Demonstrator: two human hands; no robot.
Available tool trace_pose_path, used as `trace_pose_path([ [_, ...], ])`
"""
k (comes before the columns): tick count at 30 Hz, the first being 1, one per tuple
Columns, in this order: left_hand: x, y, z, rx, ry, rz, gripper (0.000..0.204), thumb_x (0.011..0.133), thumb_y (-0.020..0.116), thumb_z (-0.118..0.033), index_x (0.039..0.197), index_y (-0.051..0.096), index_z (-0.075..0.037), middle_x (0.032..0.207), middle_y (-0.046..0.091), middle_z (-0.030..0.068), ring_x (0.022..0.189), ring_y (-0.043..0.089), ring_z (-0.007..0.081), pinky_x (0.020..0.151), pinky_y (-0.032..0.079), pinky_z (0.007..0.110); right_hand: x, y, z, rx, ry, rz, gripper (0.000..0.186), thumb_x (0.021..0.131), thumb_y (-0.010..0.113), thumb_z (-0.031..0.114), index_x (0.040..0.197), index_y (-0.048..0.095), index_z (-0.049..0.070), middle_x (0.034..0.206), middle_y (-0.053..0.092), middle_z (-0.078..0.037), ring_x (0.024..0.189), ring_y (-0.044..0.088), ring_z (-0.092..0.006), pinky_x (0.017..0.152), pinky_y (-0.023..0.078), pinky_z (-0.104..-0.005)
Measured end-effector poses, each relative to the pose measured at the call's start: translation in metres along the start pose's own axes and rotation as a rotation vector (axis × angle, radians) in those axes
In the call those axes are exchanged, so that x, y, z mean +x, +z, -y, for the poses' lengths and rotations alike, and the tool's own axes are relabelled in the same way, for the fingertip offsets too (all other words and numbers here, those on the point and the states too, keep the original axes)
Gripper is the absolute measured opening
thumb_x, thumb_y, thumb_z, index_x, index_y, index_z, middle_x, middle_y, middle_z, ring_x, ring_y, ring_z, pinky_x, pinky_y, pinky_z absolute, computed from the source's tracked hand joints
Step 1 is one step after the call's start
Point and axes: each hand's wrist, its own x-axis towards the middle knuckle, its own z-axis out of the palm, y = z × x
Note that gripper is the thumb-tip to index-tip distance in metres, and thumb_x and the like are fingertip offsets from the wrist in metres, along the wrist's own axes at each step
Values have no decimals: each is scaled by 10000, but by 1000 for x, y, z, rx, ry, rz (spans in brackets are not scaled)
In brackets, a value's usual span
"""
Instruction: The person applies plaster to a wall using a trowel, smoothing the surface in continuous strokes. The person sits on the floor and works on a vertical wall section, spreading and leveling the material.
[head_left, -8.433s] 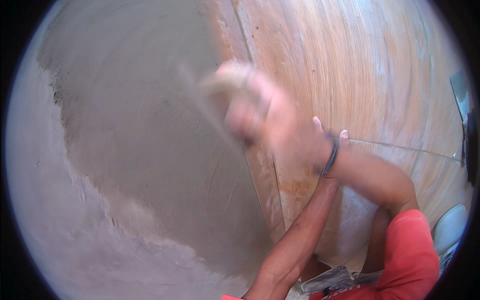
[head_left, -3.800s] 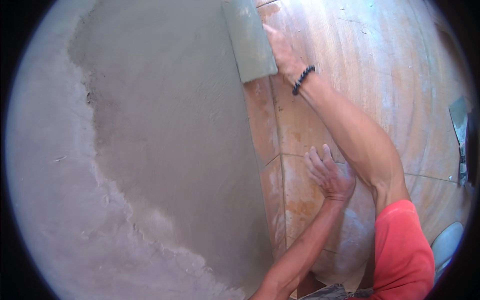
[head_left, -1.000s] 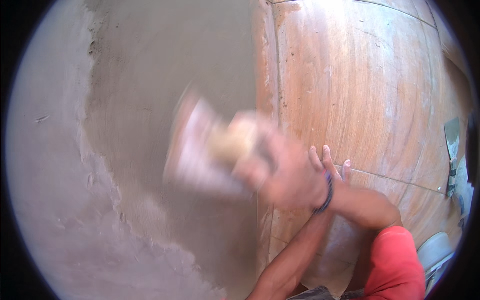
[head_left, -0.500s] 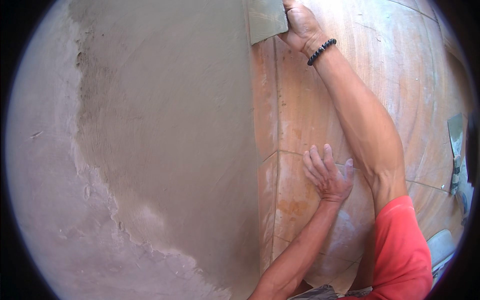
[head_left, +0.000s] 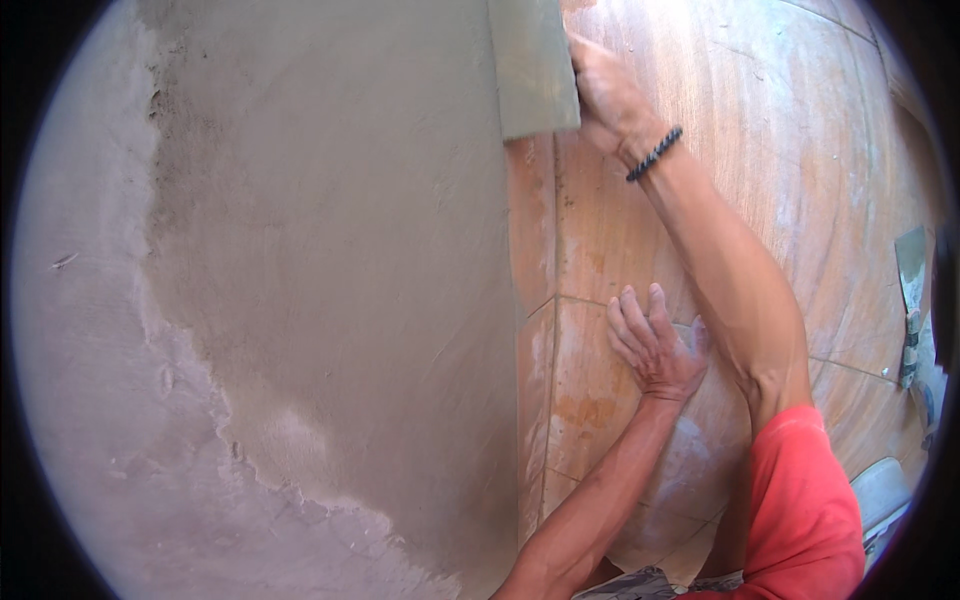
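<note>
My right hand, wearing a dark bead bracelet, is closed around a flat rectangular plastering trowel. The blade lies against the right edge of the wet grey plaster, and its upper part leaves the picture. The handle is mostly hidden behind my fingers. Lower down, my left hand lies on the orange-brown tiles with fingers spread and nothing in it.
Dry, paler surface borders the plaster's ragged left side. At the far right lie a putty knife and a grey rounded object, partly cut off. A narrow tile strip runs along the plaster's edge.
My right hand has brought the trowel downward, toward me, along the plaster's edge, and more of the blade shows. The left hand stays in place.
</note>
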Motion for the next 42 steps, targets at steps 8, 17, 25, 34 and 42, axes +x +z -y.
trace_pose_path([
  [8, -5, 0, -3, -86, -91, 124, 834, 876, 562, -582, 1433, 315, -13, 1469, 244, 296, 1369, 203, 517, 1059, 162, 663, -115, -15, -33, -141, 199, 114, 537, 1011, 515, 396, 1347, 484, -22, 1253, 580, -168, 1190, 540, -235, 1049, 442, -359],
  [17, 0, 1, -9, -16, -3, 37, 749, 927, 520, -529, 1428, 327, -7, 1471, 249, 300, 1373, 191, 523, 1061, 164, 659, -23, -45, -15, -113, -19, 22, 467, 961, 615, 368, 1217, 527, -11, 1065, 633, -124, 1017, 636, -179, 855, 562, -320],
  [25, 0, -5, -12, -7, -47, 100, 766, 881, 600, -492, 1430, 334, -28, 1487, 238, 277, 1383, 197, 501, 1103, 157, 636, -137, 67, -37, -595, -329, 0, 433, 870, 653, 244, 1150, 533, -63, 1002, 604, -250, 938, 605, -421, 878, 480, -471],
  [34, -8, 2, -1, -72, 2, 40, 791, 863, 622, -427, 1459, 283, -32, 1495, 242, 266, 1392, 196, 519, 1081, 174, 668, -119, 5, -17, -364, 71, -53, 387, 948, 583, 253, 1207, 536, -30, 1032, 657, -153, 927, 665, -201, 786, 545, -320],
  [42, -2, 1, -5, -21, -37, -8, 755, 871, 584, -482, 1437, 339, -47, 1501, 237, 262, 1409, 179, 473, 1112, 144, 622, -196, 85, -42, -587, -8, 93, 498, 896, 665, 313, 1238, 518, -18, 1053, 625, -177, 979, 638, -293, 859, 505, -394],
])
